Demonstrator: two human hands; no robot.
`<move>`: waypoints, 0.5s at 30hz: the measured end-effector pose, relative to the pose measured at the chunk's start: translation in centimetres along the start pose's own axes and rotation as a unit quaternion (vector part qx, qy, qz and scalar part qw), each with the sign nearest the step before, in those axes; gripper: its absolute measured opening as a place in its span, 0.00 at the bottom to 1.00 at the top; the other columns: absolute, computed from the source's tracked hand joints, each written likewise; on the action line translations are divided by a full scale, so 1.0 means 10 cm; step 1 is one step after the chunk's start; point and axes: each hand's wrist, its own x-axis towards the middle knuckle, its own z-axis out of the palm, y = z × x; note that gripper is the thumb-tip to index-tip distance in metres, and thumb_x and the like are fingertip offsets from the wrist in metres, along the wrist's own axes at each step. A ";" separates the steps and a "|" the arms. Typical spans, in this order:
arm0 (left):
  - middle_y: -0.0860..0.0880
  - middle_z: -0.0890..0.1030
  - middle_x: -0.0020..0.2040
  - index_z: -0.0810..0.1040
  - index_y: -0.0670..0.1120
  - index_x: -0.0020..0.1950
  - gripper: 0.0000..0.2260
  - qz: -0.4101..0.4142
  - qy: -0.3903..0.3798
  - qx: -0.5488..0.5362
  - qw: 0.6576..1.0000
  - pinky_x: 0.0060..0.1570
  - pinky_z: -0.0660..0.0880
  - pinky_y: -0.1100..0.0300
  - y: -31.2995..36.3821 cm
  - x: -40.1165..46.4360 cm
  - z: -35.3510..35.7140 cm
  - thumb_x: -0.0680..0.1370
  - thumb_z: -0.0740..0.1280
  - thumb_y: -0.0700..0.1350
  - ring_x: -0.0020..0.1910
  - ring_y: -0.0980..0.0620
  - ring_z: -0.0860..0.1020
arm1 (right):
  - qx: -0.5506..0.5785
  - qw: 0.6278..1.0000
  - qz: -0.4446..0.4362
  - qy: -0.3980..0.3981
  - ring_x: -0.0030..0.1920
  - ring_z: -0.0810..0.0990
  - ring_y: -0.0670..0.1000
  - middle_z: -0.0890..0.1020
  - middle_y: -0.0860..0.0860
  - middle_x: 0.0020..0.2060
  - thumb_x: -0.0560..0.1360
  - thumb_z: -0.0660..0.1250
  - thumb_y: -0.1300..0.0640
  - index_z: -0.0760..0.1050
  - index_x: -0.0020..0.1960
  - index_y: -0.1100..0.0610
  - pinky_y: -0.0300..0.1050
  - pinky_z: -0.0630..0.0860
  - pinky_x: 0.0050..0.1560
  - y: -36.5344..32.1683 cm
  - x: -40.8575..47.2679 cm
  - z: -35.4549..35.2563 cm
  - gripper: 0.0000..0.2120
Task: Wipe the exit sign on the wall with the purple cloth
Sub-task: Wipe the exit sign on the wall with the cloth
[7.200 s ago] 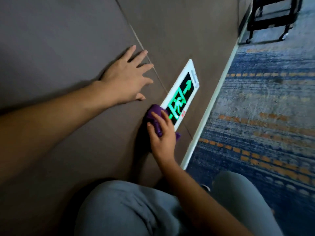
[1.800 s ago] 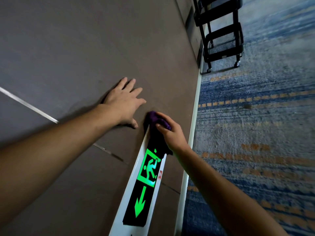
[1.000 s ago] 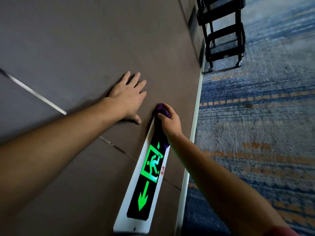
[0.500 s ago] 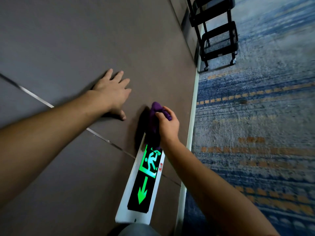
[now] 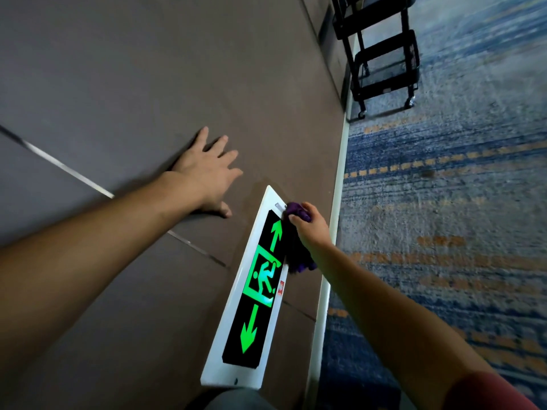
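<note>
Looking down from the head camera, I see the exit sign [image 5: 257, 288] in the lower middle of the frame. It is a long white box with a black face. It has a green running man in the middle and two green arrows, one at each end. It sits low on the brown wall [image 5: 148, 69], just beside the white baseboard [image 5: 334, 232].

My right hand [image 5: 310, 229] is at the top end of the sign, on its right edge. The fingers are closed tight around the purple cloth [image 5: 297, 213]. The cloth is bunched up and pressed on the top right corner of the sign. More of it hangs out below the hand, against the right edge of the sign.

My left hand [image 5: 207, 173] is in the middle of the frame, left of the sign and not touching it. It lies flat on the wall with the fingers spread apart. It holds nothing.

A blue and orange carpet [image 5: 444, 217] fills the right side. A black cart [image 5: 381, 54] on wheels stands at the upper right.
</note>
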 end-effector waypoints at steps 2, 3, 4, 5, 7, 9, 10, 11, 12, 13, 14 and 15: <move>0.46 0.51 0.84 0.55 0.55 0.82 0.42 0.010 -0.003 0.006 1.000 0.77 0.42 0.32 0.04 0.03 0.00 0.74 0.58 0.75 0.82 0.39 0.44 | -0.033 0.997 0.025 -0.058 0.57 0.83 0.56 0.80 0.55 0.66 0.82 0.67 0.55 0.66 0.78 0.45 0.49 0.83 0.57 0.06 0.00 0.01 0.26; 0.46 0.51 0.84 0.55 0.55 0.82 0.42 0.016 -0.005 0.008 1.000 0.77 0.42 0.32 0.05 0.04 0.01 0.74 0.58 0.74 0.82 0.39 0.44 | -0.038 0.997 0.031 -0.062 0.57 0.83 0.56 0.79 0.55 0.67 0.82 0.67 0.55 0.65 0.79 0.45 0.49 0.83 0.56 0.11 -0.02 0.00 0.27; 0.46 0.51 0.84 0.54 0.55 0.82 0.41 0.019 -0.005 0.006 1.000 0.77 0.42 0.32 0.05 0.04 0.01 0.74 0.58 0.74 0.82 0.39 0.44 | -0.044 0.997 0.032 -0.060 0.57 0.83 0.55 0.79 0.55 0.67 0.82 0.67 0.55 0.64 0.80 0.44 0.47 0.83 0.54 0.15 -0.06 0.00 0.28; 0.46 0.51 0.84 0.55 0.55 0.82 0.41 0.019 -0.002 0.001 1.000 0.77 0.42 0.32 0.04 0.03 0.02 0.75 0.58 0.74 0.82 0.39 0.45 | -0.055 0.996 0.031 -0.059 0.55 0.83 0.54 0.79 0.55 0.67 0.82 0.67 0.55 0.64 0.80 0.44 0.43 0.82 0.49 0.19 -0.12 -0.01 0.28; 0.46 0.52 0.84 0.55 0.55 0.82 0.41 0.017 0.006 -0.006 1.000 0.77 0.42 0.33 0.04 0.00 0.04 0.75 0.58 0.73 0.83 0.39 0.45 | -0.069 0.995 0.033 -0.063 0.52 0.83 0.52 0.79 0.53 0.65 0.82 0.67 0.55 0.63 0.80 0.43 0.39 0.80 0.44 0.29 -0.27 -0.01 0.29; 0.46 0.52 0.84 0.56 0.55 0.82 0.40 0.018 0.009 -0.005 1.000 0.77 0.43 0.34 0.07 -0.04 0.06 0.76 0.58 0.72 0.83 0.39 0.45 | -0.074 0.994 0.027 -0.071 0.54 0.84 0.52 0.80 0.52 0.66 0.82 0.68 0.56 0.62 0.81 0.43 0.44 0.83 0.51 0.41 -0.41 0.01 0.30; 0.46 0.52 0.84 0.56 0.55 0.82 0.39 0.020 0.012 -0.004 1.000 0.77 0.43 0.34 0.08 -0.07 0.07 0.76 0.58 0.72 0.82 0.39 0.45 | -0.078 0.994 0.017 -0.073 0.56 0.84 0.53 0.80 0.50 0.66 0.82 0.68 0.56 0.62 0.81 0.43 0.47 0.83 0.56 0.47 -0.47 0.03 0.31; 0.46 0.52 0.84 0.56 0.55 0.82 0.38 0.023 0.016 -0.002 1.000 0.77 0.43 0.34 0.10 -0.11 0.09 0.77 0.57 0.71 0.82 0.39 0.45 | -0.084 0.993 0.009 -0.078 0.57 0.83 0.53 0.80 0.49 0.65 0.81 0.68 0.56 0.62 0.80 0.43 0.48 0.82 0.59 0.51 -0.53 0.03 0.31; 0.46 0.52 0.84 0.56 0.55 0.82 0.37 0.028 0.018 0.000 0.999 0.78 0.43 0.34 0.11 -0.16 0.11 0.77 0.56 0.71 0.83 0.39 0.45 | -0.083 0.993 0.006 -0.085 0.58 0.83 0.53 0.80 0.48 0.65 0.81 0.69 0.57 0.63 0.80 0.43 0.47 0.81 0.60 0.55 -0.58 0.03 0.31; 0.47 0.51 0.84 0.56 0.57 0.82 0.36 0.036 0.019 0.001 0.999 0.78 0.42 0.35 0.12 -0.20 0.13 0.78 0.55 0.71 0.83 0.39 0.45 | -0.076 0.992 0.008 -0.097 0.58 0.83 0.52 0.81 0.48 0.65 0.80 0.69 0.58 0.65 0.79 0.44 0.47 0.80 0.61 0.59 -0.62 0.01 0.31; 0.47 0.51 0.84 0.56 0.58 0.82 0.34 0.042 0.018 0.001 0.999 0.78 0.43 0.35 0.13 -0.25 0.14 0.78 0.54 0.71 0.83 0.39 0.45 | -0.062 0.992 0.013 -0.111 0.58 0.84 0.51 0.82 0.48 0.64 0.80 0.70 0.58 0.67 0.79 0.44 0.48 0.80 0.62 0.64 -0.65 -0.03 0.30; 0.47 0.51 0.84 0.56 0.60 0.81 0.33 0.047 0.016 0.000 0.999 0.78 0.43 0.35 0.14 -0.28 0.15 0.78 0.53 0.71 0.83 0.39 0.45 | -0.046 0.991 0.021 -0.121 0.58 0.84 0.52 0.82 0.48 0.63 0.79 0.71 0.59 0.69 0.77 0.44 0.50 0.80 0.64 0.70 -0.68 -0.08 0.29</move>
